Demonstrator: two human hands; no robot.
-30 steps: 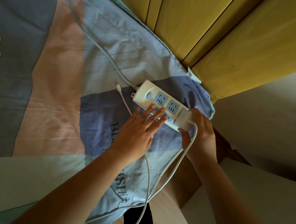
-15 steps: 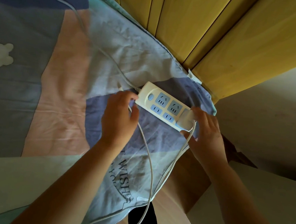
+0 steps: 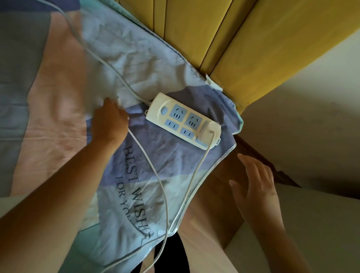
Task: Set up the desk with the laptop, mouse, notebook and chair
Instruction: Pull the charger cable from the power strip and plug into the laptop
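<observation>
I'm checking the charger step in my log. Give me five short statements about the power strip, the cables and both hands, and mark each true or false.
1. The power strip lies on the bedsheet. True.
2. A white plug sits in the strip's end nearest the right hand. True.
3. The right hand grips the plug. False: it is spread open, off the bed's edge, touching neither plug nor strip.
4. The left hand presses flat on the strip. False: it is curled on the loose cable beside the strip.
5. All the strip's sockets are filled. False: several blue sockets are free.
</observation>
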